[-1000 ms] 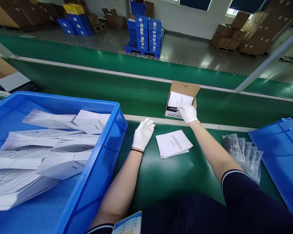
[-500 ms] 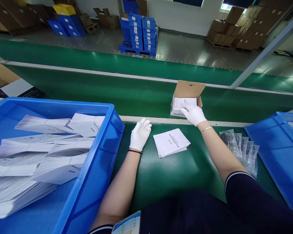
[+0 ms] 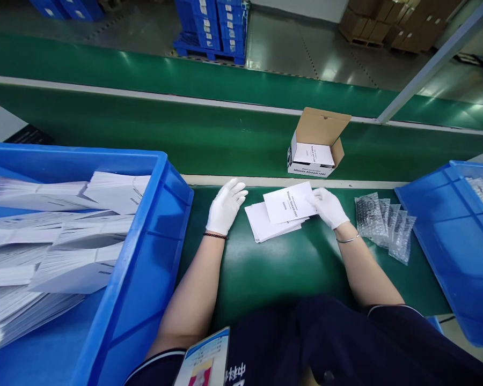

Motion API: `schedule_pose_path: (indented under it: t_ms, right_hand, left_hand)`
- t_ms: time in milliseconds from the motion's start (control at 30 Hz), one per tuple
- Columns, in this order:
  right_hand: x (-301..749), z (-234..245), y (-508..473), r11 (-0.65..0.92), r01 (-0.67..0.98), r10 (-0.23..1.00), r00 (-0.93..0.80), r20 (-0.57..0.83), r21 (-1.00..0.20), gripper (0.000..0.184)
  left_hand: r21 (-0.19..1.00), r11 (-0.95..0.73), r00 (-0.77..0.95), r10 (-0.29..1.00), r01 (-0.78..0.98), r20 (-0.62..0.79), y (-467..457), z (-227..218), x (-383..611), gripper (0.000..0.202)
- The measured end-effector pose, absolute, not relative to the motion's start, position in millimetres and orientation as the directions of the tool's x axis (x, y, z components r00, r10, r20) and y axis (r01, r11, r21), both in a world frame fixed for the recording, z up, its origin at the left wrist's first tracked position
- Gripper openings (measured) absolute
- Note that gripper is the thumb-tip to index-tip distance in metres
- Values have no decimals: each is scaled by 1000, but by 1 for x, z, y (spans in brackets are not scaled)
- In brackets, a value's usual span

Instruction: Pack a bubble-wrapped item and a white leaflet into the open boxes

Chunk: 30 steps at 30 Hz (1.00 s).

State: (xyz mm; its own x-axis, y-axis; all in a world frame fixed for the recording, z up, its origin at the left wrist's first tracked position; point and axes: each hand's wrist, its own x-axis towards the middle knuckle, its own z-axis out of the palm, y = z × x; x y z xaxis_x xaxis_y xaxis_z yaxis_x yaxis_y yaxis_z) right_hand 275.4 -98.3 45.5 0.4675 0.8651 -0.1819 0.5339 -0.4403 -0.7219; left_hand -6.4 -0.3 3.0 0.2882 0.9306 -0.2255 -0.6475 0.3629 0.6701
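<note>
At six o'clock, nearest us, a badge point(image 3: 204, 359) hangs against our dark shirt at the edge of a green table point(image 3: 257, 279). Between nine and ten o'clock, a large blue crate point(image 3: 145, 289) holds bundles of white printed booklets point(image 3: 80, 268). At eleven, our white-gloved left hand point(image 3: 226, 207) rests loosely open, fingers extended, with nothing in it. At one, our gloved right hand point(image 3: 329, 208) is closed on the right end of a white booklet point(image 3: 287, 201) printed "Minute Stream". That booklet is at twelve, above a loose pile of similar ones point(image 3: 265, 228); we cannot tell whether they touch. Clear bubble bags point(image 3: 372, 217) overlap at two, just beside a second blue crate point(image 3: 446, 236). Farther out, between twelve and one, a small carton point(image 3: 306, 169) stands with its lid raised and a printed white sheet inside. Across the room, stacked blue bins point(image 3: 233, 27) sit on a pallet near eleven, and brown boxes point(image 3: 370, 24) near one.
</note>
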Motion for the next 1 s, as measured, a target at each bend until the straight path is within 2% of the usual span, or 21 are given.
schedule_pose_path:
  t_ms: [100, 200, 300, 367, 433, 500, 567, 667, 800, 900, 967, 1000]
  right_hand:
    - [261, 49, -95, -404, 536, 832, 551, -55, -741, 21]
    - [233, 50, -89, -370, 584, 825, 564, 34, -723, 24]
    - [206, 51, -85, -332, 682, 862, 501, 85, -652, 26]
    - [195, 54, -85, -300, 730, 900, 429, 71, -614, 27]
    - [194, 58, -89, -257, 771, 933, 355, 59, -582, 31]
    - [205, 63, -94, -204, 810, 951, 296, 84, -550, 34]
    - [228, 68, -101, -207, 825, 943, 312, 119, -525, 34]
    - [283, 75, -116, -414, 785, 844, 521, 127, -461, 33]
    - [356, 75, -154, -684, 696, 664, 718, 209, -218, 38]
    - [383, 65, -181, -756, 655, 631, 733, 255, -11, 51]
    - [385, 59, -189, -729, 683, 670, 701, 243, 40, 46]
    - [383, 57, -190, -691, 722, 707, 671, 223, 20, 39]
  left_hand:
    - [753, 318, 350, 928, -576, -124, -6, 1, -3, 33]
    - [816, 298, 428, 901, -495, -70, -11, -1, -1, 57]
    - [901, 245, 413, 907, -359, -82, -12, -2, -4, 81]
    - [922, 214, 387, 919, -322, -78, -11, -2, -5, 84]
    - [915, 202, 385, 921, -350, -56, -9, -2, -5, 73]
    - [901, 189, 352, 935, -390, -44, -8, -1, -4, 53]
    - [872, 170, 272, 961, -458, -44, -8, 1, -3, 39]
    - [782, 155, 198, 979, -604, -41, -6, 5, -5, 31]
    - [701, 200, 189, 977, -684, -94, -2, 5, -11, 15]
    - [666, 230, 175, 973, -710, -149, 1, 3, -11, 11]
    - [652, 232, 163, 973, -721, -165, 1, 2, -10, 11]
    - [653, 231, 155, 973, -722, -172, 1, 2, -10, 10]
